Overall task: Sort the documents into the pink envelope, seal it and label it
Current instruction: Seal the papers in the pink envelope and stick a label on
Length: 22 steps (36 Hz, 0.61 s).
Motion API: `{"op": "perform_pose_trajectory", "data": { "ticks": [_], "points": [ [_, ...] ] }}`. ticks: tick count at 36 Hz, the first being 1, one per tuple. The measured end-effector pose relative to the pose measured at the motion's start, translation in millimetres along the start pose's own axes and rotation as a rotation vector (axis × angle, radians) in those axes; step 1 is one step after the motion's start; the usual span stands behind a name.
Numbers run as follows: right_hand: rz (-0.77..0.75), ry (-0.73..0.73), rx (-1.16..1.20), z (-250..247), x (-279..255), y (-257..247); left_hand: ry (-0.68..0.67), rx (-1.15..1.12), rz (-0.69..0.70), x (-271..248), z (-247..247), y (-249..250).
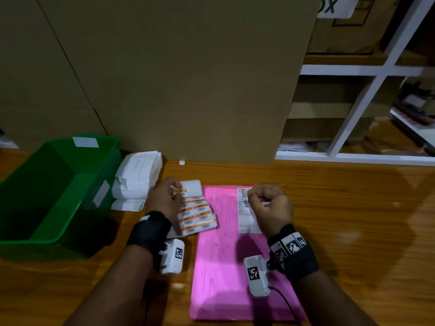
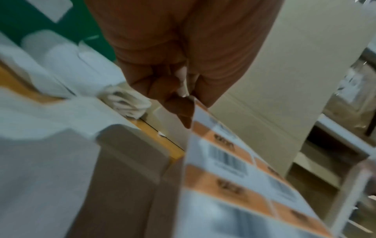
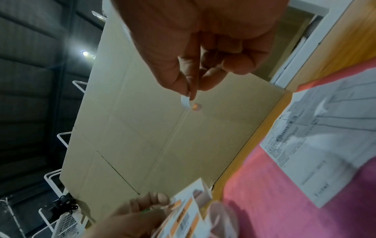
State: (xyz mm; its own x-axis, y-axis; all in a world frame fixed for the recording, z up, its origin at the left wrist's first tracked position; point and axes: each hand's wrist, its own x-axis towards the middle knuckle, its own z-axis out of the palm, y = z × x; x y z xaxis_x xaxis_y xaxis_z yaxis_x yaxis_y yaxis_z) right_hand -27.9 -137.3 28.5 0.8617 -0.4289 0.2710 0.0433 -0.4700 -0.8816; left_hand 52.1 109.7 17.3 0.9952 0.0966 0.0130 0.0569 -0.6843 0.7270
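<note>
The pink envelope (image 1: 226,267) lies flat on the wooden table, with a white printed label (image 1: 244,217) on its upper right part. My left hand (image 1: 175,191) pinches the top edge of a sheet of orange-and-white barcode stickers (image 1: 197,215), held tilted just left of the envelope. In the left wrist view the fingers (image 2: 183,103) grip the sticker sheet (image 2: 234,169). My right hand (image 1: 250,196) hovers over the white label, curled. In the right wrist view its thumb and forefinger (image 3: 189,90) pinch a small curled white strip (image 3: 185,101) above the envelope (image 3: 284,201).
A green bin (image 1: 47,191) stands at the left, with a stack of white packets (image 1: 136,182) beside it. A tall cardboard sheet (image 1: 188,78) stands upright behind the work area. White shelving (image 1: 353,102) with boxes is at the back right.
</note>
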Motion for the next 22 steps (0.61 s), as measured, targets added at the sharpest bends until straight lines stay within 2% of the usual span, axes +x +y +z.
{"op": "perform_pose_trajectory", "data": {
  "ticks": [6, 8, 9, 11, 12, 13, 15, 17, 19, 22],
  "points": [
    [-0.007, 0.0, 0.035, 5.1, -3.1, 1.0, -0.061, 0.456, -0.056, 30.1, -25.1, -17.6],
    [-0.012, 0.0, 0.026, 6.8, -4.2, 0.2, 0.026, 0.505, -0.053, 21.3, -30.0, -6.5],
    [-0.014, 0.0, 0.024, 8.3, -4.8, -0.4, 0.096, 0.479, 0.016, 12.9, -31.5, 1.9],
    [-0.021, 0.007, 0.022, 11.4, -7.1, -2.0, 0.195, 0.358, 0.202, -10.8, -29.9, 24.1],
    [-0.04, 0.021, 0.023, 13.3, -8.1, -3.1, 0.165, 0.238, 0.253, -23.7, -26.5, 35.0],
    [-0.075, 0.037, 0.023, 15.4, -9.1, -4.5, 0.08, 0.106, 0.266, -35.9, -21.1, 44.3],
    [-0.195, 0.071, 0.004, 18.5, -11.8, -8.3, -0.158, -0.196, 0.213, -54.9, -4.7, 56.5],
    [-0.328, 0.087, -0.035, 19.7, -15.6, -13.3, -0.308, -0.412, 0.166, -68.6, 10.8, 62.8],
    [-0.405, 0.076, -0.056, 19.2, -20.6, -16.6, -0.36, -0.561, 0.106, -76.7, 22.0, 64.9],
    [-0.43, 0.022, -0.132, 16.8, -27.6, -19.2, -0.388, -0.712, 0.011, -79.9, 30.2, 62.0]
  ]
}}
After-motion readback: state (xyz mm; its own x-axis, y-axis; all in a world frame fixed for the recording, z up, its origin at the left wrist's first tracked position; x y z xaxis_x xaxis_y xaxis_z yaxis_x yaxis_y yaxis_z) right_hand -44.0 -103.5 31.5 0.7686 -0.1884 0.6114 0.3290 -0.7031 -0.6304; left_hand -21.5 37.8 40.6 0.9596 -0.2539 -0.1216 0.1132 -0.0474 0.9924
